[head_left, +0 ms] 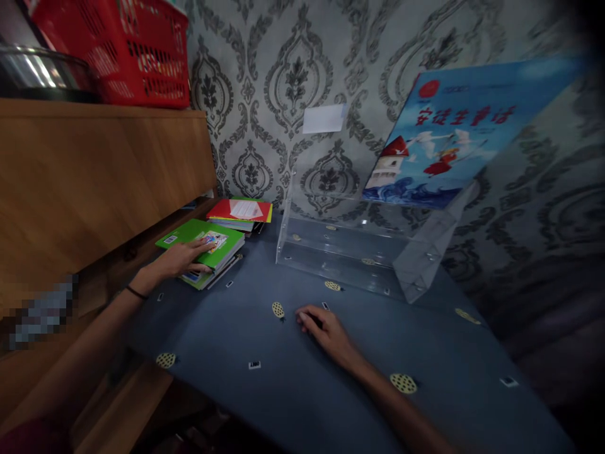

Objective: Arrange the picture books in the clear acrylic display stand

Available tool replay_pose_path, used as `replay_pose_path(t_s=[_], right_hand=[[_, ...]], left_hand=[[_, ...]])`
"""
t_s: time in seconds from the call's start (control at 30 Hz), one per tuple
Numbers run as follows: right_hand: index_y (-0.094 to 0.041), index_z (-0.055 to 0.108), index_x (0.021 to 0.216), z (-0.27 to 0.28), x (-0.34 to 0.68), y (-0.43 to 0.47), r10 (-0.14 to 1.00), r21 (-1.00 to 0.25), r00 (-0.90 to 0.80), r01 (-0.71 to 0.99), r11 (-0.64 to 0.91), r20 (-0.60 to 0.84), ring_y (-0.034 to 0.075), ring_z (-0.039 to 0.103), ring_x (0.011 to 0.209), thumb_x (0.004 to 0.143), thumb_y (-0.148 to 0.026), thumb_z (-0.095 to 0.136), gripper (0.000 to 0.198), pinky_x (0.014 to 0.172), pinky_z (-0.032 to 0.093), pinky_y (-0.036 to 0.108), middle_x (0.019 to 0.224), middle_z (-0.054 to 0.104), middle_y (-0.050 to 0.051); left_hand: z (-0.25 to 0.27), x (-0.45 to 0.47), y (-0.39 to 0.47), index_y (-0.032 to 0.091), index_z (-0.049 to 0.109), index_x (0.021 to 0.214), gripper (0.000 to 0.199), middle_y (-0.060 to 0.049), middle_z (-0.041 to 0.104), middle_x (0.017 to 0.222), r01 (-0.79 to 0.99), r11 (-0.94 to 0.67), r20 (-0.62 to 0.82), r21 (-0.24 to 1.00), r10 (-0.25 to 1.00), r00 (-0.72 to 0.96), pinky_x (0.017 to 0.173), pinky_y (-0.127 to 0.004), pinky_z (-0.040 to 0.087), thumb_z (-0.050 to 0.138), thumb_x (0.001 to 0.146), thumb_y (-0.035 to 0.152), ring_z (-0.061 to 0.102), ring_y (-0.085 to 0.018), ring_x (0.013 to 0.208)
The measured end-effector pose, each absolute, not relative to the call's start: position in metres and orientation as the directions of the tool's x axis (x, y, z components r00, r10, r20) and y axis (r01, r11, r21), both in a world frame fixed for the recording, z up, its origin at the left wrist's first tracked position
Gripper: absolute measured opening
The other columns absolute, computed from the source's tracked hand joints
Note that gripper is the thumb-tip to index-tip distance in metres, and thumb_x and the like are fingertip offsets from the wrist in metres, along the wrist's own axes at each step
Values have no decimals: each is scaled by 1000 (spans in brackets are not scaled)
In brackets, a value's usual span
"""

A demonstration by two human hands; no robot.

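My left hand is at a stack on the left side of the table. Its fingers rest across the cover of a green book, and its thumb is at the book's near edge. More books lie beneath the green one. In the middle of the table, my right hand rests with its fingers curled in and nothing visible in them. Beyond it stands a clear acrylic book rack. A blue picture book with red Chinese characters leans upright in the rack's right part.
A second pile, topped by a red book, lies against the wall. A wooden cabinet borders the table on the left, carrying a red plastic basket and a metal basin. The dark blue tablecloth has pineapple prints.
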State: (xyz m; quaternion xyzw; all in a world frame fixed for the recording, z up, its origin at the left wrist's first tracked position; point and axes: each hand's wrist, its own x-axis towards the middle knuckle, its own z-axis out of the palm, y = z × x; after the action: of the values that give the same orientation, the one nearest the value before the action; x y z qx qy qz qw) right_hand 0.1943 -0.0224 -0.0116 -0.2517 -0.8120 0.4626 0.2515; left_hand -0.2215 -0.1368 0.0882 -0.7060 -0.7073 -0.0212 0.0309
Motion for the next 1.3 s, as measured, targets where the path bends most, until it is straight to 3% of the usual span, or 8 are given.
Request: replay_pose_path(t_s=[0.17,0.37,0.5,0.67,0.8,1.07,1.3], right_hand=[[-20,70,87,-11,194,-23,637,-873,-749,174,456,183,20,66,69,96,-52,50,39,67,50,31,75,69,5],[-20,67,86,-13,193,-21,625,-868,-753,155,471,205,20,65,68,96,-50,49,37,66,48,31,73,66,4],[-20,66,84,-13,193,-21,622,-860,-752,152,487,219,20,64,67,96,-49,48,36,66,47,31,72,66,4],[-20,66,84,-9,194,-22,620,-855,-754,160,493,216,19,63,67,97,-50,48,37,65,46,29,70,66,3],[-20,66,82,-6,195,-23,623,-851,-750,162,500,223,18,63,67,97,-50,48,38,65,46,28,69,66,2],[-20,66,82,-9,193,-23,614,-837,-748,150,526,251,19,63,66,98,-47,48,37,65,47,30,69,67,3],[-20,69,88,-6,194,-25,613,-839,-750,151,523,247,20,65,68,98,-52,48,39,66,49,32,72,68,3]], left_hand=[[92,-211,-141,26,60,141,61,-12,64,141,993,74,96,-89,993,-65,98,-37,52,27,103,62,65,-29,124],[87,-201,-140,24,53,146,66,-17,57,147,969,67,143,-238,989,-33,99,-43,52,47,96,66,63,-35,125],[85,-202,-138,23,54,143,60,-16,59,143,969,38,146,-245,989,-2,99,-42,52,50,97,61,64,-33,124],[83,-203,-133,25,46,146,48,-15,55,148,959,-117,73,-260,987,140,102,-41,51,51,101,38,59,-30,131],[80,-194,-128,22,41,148,52,-17,60,138,939,-166,44,-302,981,188,95,-39,54,48,97,18,68,-27,115],[86,-172,-139,15,52,139,47,-20,65,131,907,-149,63,-393,980,188,90,-40,57,38,95,7,67,-29,114],[59,-126,-159,18,59,136,39,-16,68,130,876,-261,229,-406,898,375,105,-41,53,44,100,13,62,-27,125]])
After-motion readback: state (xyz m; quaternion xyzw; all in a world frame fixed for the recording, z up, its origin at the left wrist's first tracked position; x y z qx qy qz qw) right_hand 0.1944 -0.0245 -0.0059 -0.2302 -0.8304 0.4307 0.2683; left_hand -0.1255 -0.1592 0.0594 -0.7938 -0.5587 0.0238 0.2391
